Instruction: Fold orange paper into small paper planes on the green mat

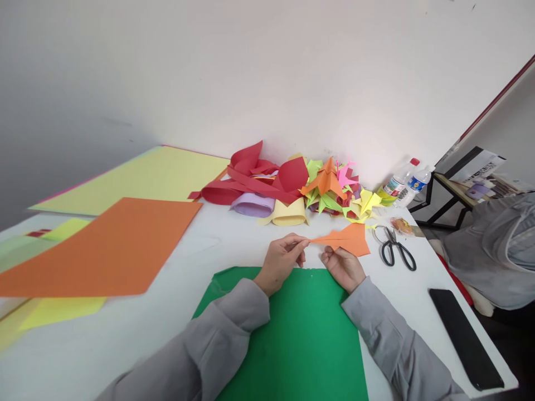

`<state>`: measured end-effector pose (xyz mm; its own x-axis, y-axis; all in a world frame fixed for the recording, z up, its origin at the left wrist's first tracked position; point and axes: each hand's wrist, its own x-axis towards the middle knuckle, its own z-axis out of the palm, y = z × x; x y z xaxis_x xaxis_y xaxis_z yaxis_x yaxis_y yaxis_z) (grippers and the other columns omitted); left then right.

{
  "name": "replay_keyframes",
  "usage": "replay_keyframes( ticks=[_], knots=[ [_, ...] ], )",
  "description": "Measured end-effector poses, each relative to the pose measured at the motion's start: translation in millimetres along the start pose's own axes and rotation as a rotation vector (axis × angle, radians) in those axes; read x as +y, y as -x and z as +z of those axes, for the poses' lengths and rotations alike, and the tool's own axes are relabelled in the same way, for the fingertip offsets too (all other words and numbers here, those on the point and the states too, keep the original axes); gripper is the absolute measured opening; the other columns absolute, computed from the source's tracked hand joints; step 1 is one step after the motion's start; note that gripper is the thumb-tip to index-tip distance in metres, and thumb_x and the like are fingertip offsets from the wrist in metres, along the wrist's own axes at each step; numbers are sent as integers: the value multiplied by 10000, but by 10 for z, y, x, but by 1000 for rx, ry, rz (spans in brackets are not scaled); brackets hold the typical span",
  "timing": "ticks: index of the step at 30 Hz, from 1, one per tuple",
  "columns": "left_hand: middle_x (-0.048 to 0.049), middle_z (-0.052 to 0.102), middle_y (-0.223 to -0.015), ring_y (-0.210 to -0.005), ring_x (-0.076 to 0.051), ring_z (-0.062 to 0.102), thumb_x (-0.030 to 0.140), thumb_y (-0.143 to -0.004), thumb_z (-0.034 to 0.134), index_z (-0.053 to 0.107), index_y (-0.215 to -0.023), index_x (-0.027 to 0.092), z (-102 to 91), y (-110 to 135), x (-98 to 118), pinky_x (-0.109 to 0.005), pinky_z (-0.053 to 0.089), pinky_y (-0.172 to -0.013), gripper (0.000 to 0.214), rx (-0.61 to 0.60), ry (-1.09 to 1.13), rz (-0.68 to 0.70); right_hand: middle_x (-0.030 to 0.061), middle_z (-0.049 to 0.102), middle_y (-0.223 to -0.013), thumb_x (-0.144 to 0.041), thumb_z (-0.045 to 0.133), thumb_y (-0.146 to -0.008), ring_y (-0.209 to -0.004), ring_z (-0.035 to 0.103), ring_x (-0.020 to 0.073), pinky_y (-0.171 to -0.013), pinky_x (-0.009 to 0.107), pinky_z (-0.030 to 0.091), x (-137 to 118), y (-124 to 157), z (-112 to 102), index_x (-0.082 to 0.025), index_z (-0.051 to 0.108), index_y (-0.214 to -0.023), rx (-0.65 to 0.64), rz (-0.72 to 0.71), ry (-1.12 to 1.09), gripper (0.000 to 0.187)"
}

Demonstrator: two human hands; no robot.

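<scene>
An orange folded paper shape (pixel 349 238), wide at its right end and narrowing to a point at the left, is held up between my two hands. My left hand (pixel 281 262) pinches the thin pointed tip between thumb and fingers. Under the wider body, my right hand (pixel 343 268) grips the lower edge with its fingers curled. Both hands are over the far edge of a green sheet (pixel 305 334) on the white table. To the right of the paper lie black-handled scissors (pixel 397 250), resting partly spread.
Folded paper stars and planes (pixel 328 184) are heaped against the wall beside red paper strips (pixel 251 178). Large orange (pixel 104 250) and yellow sheets (pixel 134 178) cover the left. Two bottles (pixel 403 181), a black phone-like slab (pixel 466 337) and a person in grey (pixel 480 245) are at right.
</scene>
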<state>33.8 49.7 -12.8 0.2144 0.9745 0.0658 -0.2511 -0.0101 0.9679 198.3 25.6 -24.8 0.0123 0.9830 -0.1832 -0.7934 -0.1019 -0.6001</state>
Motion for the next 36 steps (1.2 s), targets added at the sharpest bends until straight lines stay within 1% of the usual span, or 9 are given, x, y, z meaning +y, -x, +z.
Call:
replay_keyframes(
  ticks=[3,6,11,13,17,20,23,30,36],
  knots=[
    [29,533,-491,-409,-82,477,416,-699,703,661,-731,129,-4,-3,3,-212,421,-407,292,2,-20,-1,-78,662,-698,-28,715,-630,-626,579,92,-624,250,479,5,-3,-2,-231,615,-710,4,-2,-11,241],
    [21,539,-519,-418,-84,483,432,-699,698,668,-747,121,-6,2,22,-213,431,-400,315,-13,-4,-12,-84,647,-662,-35,732,-615,-623,585,87,-621,239,486,6,-9,-14,-224,604,-692,6,-4,-12,241],
    [-41,604,-819,-496,-79,530,432,-713,669,685,-783,121,-4,21,53,-217,458,-393,319,-14,76,9,-84,645,-663,-37,739,-619,-630,590,88,-625,243,491,-1,-20,-37,-223,591,-678,-9,-12,-9,244],
    [-47,592,-873,-494,-73,534,420,-736,652,693,-798,129,-5,24,47,-221,464,-389,300,2,54,54,-84,654,-681,-36,741,-619,-631,589,89,-621,244,491,-7,-20,-38,-230,609,-719,-14,-19,-6,255],
    [-28,572,-830,-465,-59,517,384,-788,631,711,-839,157,-18,25,4,-212,463,-393,245,17,-93,229,-81,682,-736,-48,765,-601,-661,606,101,-621,253,499,-35,-11,-29,-243,625,-752,-20,-44,18,283],
    [-18,575,-774,-477,-60,515,344,-836,597,721,-863,174,-36,21,-36,-196,461,-419,212,-19,-247,372,-75,692,-743,-45,782,-573,-676,616,111,-629,257,507,-66,-7,-28,-248,636,-769,-20,-53,44,317],
    [-18,590,-730,-504,-76,527,322,-868,565,721,-857,176,-60,8,-78,-194,460,-444,213,-49,-370,479,-63,700,-748,-35,779,-558,-684,618,116,-655,262,519,-89,-17,-44,-251,649,-800,-23,-59,69,350],
    [-26,619,-727,-576,-102,571,285,-897,527,700,-827,171,-104,-27,-163,-210,467,-522,219,-112,-571,572,-37,723,-931,-52,746,-587,-800,632,131,-718,263,525,-98,-45,-85,-281,647,-961,-69,-85,135,450],
    [-19,621,-745,-619,-108,571,256,-903,516,672,-827,180,-104,-5,-160,-214,460,-573,189,-108,-726,662,-17,720,-962,-97,729,-613,-840,628,150,-723,274,525,-100,-37,-81,-279,633,-1005,-116,-104,218,443]
  ],
)
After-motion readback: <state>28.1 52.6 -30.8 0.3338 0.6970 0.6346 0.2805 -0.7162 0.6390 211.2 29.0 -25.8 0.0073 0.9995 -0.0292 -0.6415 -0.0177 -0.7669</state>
